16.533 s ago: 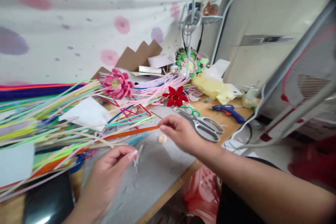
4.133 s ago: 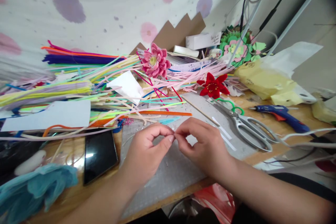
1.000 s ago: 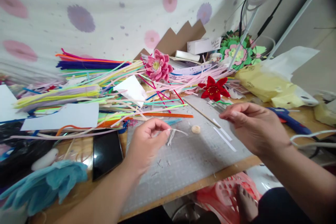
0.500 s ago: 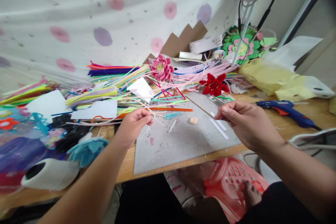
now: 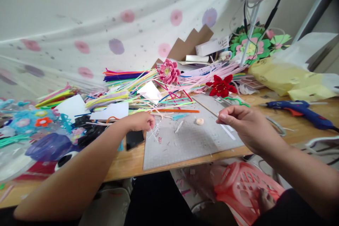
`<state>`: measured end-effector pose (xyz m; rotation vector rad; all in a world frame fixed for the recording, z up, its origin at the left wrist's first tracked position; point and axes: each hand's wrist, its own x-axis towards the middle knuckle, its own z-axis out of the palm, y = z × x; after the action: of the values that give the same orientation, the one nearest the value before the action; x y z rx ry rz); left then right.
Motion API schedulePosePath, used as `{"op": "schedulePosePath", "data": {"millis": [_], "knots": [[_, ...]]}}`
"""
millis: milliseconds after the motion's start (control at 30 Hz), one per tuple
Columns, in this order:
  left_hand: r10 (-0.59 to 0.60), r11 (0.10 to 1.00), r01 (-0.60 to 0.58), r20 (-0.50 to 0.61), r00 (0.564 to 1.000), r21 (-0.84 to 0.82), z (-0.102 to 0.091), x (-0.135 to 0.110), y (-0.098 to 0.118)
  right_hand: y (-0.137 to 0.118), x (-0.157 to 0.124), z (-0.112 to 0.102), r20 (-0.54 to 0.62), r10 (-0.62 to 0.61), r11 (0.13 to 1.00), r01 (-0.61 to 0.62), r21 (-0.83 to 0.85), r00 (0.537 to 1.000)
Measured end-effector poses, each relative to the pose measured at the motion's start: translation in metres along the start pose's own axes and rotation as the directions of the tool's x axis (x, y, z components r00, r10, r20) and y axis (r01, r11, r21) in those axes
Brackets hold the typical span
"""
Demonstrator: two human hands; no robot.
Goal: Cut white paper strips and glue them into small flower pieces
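My right hand (image 5: pixel 245 123) pinches the near end of a thin tan stick (image 5: pixel 205 107), which slants away over the grey cutting mat (image 5: pixel 185 148). Curled closed at the mat's left edge is my left hand (image 5: pixel 144 121); what its fingertips hold, if anything, I cannot make out. Thin white scraps (image 5: pixel 156 132) show just beside those fingers. Between the hands a small cream coil (image 5: pixel 200 121) rests on the mat, with a twisted white piece (image 5: pixel 179 126) to its left. White strips (image 5: pixel 228 131) lie below my right fingers.
A red flower (image 5: pixel 221 85) and a pink flower (image 5: pixel 169 71) stand behind the mat among piled pipe cleaners (image 5: pixel 127 74). A blue glue gun (image 5: pixel 299 110) lies at right. At left are a phone (image 5: pixel 134 140) and a purple bowl (image 5: pixel 50 146). Below is a red plastic basket (image 5: pixel 238 187).
The view has shifted left. My left hand has turned and lowered, and the cream strip seen in it earlier no longer shows clearly there. My right hand keeps its pinch on the stick.
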<state>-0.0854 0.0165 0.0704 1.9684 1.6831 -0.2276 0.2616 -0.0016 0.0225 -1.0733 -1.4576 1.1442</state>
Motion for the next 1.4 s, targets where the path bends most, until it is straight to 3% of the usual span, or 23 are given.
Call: {"op": "schedulePosePath", "data": {"millis": [200,367,600,733,900,1033,1200,1300,1400], "knots": [[0.038,0.992,-0.044,0.048,0.998,0.121,-0.009,0.007,-0.003,0.004,0.0,-0.004,0.031,0.037,0.999,-0.037,0.016,0.999],[0.102,0.985,-0.112,0.085,0.991,0.128,-0.012,0.01,0.008,0.004,-0.002,-0.004,0.105,0.028,0.996,-0.037,0.086,0.994],[0.114,0.975,-0.132,0.108,0.988,0.179,0.003,0.039,0.016,-0.002,-0.009,0.0,0.159,0.052,0.949,-0.099,0.301,0.986],[0.085,0.976,-0.089,0.026,0.996,0.2,0.004,0.045,0.014,-0.001,-0.012,0.001,0.153,0.097,0.917,-0.148,0.371,0.984],[0.043,0.984,-0.01,-0.185,0.982,0.177,-0.008,0.032,0.015,0.002,-0.013,0.003,0.105,0.142,0.89,-0.173,0.423,0.984],[0.063,0.996,-0.03,-0.408,0.911,0.086,-0.001,0.014,0.038,0.001,-0.014,0.009,0.092,0.135,0.869,-0.163,0.468,0.987],[0.14,0.97,-0.229,-0.575,0.806,-0.084,0.043,-0.015,0.093,-0.01,-0.022,0.022,0.149,0.184,0.803,-0.236,0.548,0.972],[0.183,0.782,-0.536,-0.705,0.685,-0.318,0.074,-0.027,0.119,-0.018,-0.029,0.029,0.222,0.196,0.748,-0.291,0.596,0.955],[0.156,0.652,-0.642,-0.757,0.634,-0.403,0.093,-0.032,0.134,-0.025,-0.036,0.034,0.305,0.2,0.702,-0.353,0.618,0.931]]}}
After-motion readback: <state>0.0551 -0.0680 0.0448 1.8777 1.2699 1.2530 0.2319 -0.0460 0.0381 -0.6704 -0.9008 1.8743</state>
